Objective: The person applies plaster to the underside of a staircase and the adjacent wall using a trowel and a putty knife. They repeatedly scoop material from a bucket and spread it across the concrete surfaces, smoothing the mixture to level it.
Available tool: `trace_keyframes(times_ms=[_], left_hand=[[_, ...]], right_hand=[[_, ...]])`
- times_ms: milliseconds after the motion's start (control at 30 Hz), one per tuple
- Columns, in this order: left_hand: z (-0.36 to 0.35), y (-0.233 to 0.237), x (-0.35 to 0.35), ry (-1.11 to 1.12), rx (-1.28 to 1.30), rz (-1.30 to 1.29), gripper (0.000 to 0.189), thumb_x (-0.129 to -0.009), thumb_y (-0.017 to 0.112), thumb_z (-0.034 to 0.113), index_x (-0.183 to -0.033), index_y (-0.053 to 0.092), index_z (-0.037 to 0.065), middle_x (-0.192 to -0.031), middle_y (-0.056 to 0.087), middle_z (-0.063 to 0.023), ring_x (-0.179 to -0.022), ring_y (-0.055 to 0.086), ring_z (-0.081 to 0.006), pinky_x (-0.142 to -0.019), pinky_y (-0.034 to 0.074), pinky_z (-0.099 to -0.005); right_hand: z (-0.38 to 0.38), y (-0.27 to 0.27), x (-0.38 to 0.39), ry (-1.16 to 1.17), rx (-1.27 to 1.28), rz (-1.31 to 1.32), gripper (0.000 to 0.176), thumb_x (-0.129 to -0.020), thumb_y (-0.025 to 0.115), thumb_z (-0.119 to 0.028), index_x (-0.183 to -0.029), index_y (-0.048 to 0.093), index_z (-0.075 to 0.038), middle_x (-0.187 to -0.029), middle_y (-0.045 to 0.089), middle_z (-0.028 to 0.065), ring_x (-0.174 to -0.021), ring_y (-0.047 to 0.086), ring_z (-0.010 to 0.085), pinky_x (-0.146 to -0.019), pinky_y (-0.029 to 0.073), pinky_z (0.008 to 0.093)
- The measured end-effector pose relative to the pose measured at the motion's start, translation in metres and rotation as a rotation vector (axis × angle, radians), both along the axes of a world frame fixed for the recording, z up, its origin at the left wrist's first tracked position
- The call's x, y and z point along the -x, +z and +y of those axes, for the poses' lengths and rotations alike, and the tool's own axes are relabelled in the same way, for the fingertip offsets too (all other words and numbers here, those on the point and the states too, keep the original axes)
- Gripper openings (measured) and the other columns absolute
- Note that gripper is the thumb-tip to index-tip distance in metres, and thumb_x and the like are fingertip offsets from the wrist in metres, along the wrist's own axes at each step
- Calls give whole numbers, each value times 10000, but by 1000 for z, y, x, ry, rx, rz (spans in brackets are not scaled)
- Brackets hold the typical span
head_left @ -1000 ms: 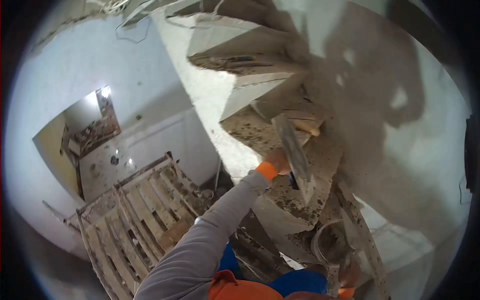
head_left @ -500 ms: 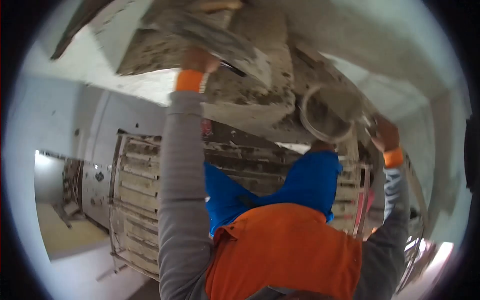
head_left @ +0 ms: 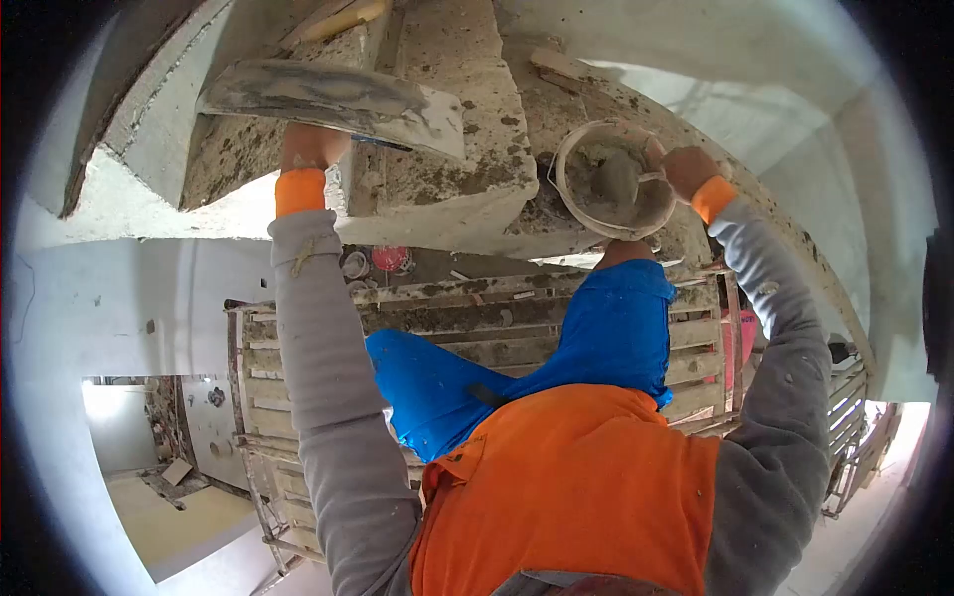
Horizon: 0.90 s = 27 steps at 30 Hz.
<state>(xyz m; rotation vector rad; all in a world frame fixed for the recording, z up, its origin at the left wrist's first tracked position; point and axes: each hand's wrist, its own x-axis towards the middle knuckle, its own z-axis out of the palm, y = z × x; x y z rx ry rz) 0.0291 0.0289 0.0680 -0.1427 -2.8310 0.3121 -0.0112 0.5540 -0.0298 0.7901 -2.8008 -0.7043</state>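
My left hand is closed beneath a long rectangular plastering trowel, gripping its hidden handle. Grey smears mark the blade, which lies over the stained concrete ledge. On the right, my right hand is wrapped round the handle of a small trowel. That trowel's grey blade is inside a round bucket holding grey mortar. The bucket stands on the ledge beside my knee. My fingers partly hide the small trowel's handle.
Slatted wooden scaffold planks lie beneath my legs. A curved mortar-stained edge runs along the right wall. A red round object lies below the ledge. A yellowish object rests at the upper left.
My right hand has moved left, bringing the small trowel's blade deeper over the bucket's middle. My left hand and plastering trowel have shifted left in view. The camera view has also turned.
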Motion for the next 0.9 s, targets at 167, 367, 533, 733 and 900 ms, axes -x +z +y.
trace_keyframes(times_ms=[167, 367, 533, 733, 900], left_hand=[[5, 2, -8, 48, -64, 19, 406, -902, 413, 272, -1243, 514, 76, -1319, 494, -116, -1225, 434, -291, -1040, 325, -393], [-4, -3, 0, -35, 19, 15, 405, -903, 416, 280, -1236, 517, 74, -1306, 504, -118, -1207, 449, -300, -1024, 341, -403], [-11, -8, 3, -55, -88, 61, 397, -900, 426, 273, -1226, 525, 68, -1280, 523, -130, -1170, 483, -316, -1005, 366, -400], [-18, -15, 6, -72, -45, 95, 414, -904, 415, 289, -1244, 512, 75, -1315, 496, -126, -1206, 451, -303, -1033, 332, -393], [-15, -15, 7, -67, -47, 99, 421, -904, 405, 294, -1252, 508, 79, -1324, 489, -124, -1218, 439, -298, -1042, 319, -394]], right_hand=[[-14, -7, -1, 58, -11, -119, 132, -765, 564, -127, -805, 676, -71, -825, 672, 130, -809, 657, 296, -720, 527, 409], [-4, 1, 0, -56, 46, -203, 252, -748, 607, -217, -950, 642, -70, -882, 664, 143, -856, 642, 322, -747, 518, 412], [22, 4, -13, -42, 172, -355, 464, -779, 629, -349, -1176, 564, -117, -1035, 642, 136, -948, 611, 341, -820, 499, 416], [70, -31, -35, -109, 574, -496, 584, -738, 674, -426, -1210, 565, -100, -1136, 600, 187, -1044, 578, 334, -920, 452, 402], [52, -9, -66, -311, 524, -442, 529, -725, 686, -397, -1160, 599, -108, -1056, 619, 208, -987, 581, 375, -870, 464, 421]])
